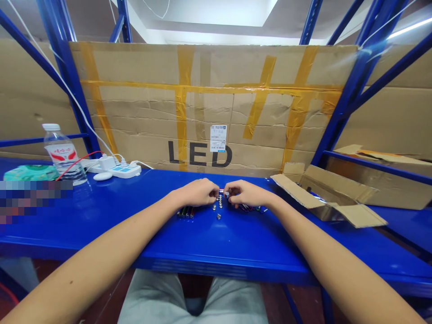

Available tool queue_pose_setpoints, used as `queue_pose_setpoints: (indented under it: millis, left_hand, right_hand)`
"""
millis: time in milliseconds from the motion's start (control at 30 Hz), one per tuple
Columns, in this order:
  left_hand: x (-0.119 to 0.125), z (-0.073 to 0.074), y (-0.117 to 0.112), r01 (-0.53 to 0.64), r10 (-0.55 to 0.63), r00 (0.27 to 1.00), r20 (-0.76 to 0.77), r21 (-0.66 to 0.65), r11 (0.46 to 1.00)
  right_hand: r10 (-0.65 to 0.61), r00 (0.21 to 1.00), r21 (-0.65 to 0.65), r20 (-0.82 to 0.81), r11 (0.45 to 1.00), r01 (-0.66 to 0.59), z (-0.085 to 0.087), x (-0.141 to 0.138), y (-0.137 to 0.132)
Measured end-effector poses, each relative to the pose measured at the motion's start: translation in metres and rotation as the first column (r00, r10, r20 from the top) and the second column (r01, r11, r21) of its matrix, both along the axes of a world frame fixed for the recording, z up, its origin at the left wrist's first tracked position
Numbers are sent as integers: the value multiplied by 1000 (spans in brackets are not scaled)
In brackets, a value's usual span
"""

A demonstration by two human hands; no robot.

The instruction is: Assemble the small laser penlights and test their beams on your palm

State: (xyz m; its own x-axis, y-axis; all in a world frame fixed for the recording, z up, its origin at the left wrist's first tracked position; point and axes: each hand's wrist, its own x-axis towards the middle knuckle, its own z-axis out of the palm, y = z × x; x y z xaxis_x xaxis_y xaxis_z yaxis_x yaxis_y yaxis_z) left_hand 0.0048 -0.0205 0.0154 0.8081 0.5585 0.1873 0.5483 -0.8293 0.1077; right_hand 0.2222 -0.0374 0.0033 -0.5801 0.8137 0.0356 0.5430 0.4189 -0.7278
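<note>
My left hand [198, 192] and my right hand [243, 193] rest close together on the blue shelf top [216, 238], fingers curled. Between their fingertips they pinch a small cylindrical item [222, 192] with a red and silver tip. Several small silver button cells [219, 204] lie in a short line just under the fingertips. A few thin pen-like sticks [186, 212] lie under my left hand. More thin coloured sticks [251, 208] lie beneath my right hand.
An open cardboard box [329, 195] sits to the right. At the far left stand a water bottle [63, 154], a white power strip [118, 170] with plugs, a white mouse-like object [102, 176] and a green pack [32, 173]. A taped LED carton [209, 108] forms the back wall.
</note>
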Motion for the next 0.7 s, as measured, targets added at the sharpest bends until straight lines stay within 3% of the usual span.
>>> queue_pose_setpoints:
  millis: [100,167,333,700]
  left_hand:
    - [6,-4,2,49,-77,975,209,138,989]
    - [9,-7,3,85,-132,954,270,181,980]
    - [11,-12,4,135,-187,946,264,204,970]
    - [7,-3,0,149,-170,958,231,105,983]
  right_hand:
    - [-22,999,9,-33,1000,22,-2,-1,1]
    - [-16,998,1,-62,1000,16,-3,-1,2]
    - [-35,992,-7,-118,999,34,-2,0,4]
    - [-41,997,28,-66,999,43,-3,3,6]
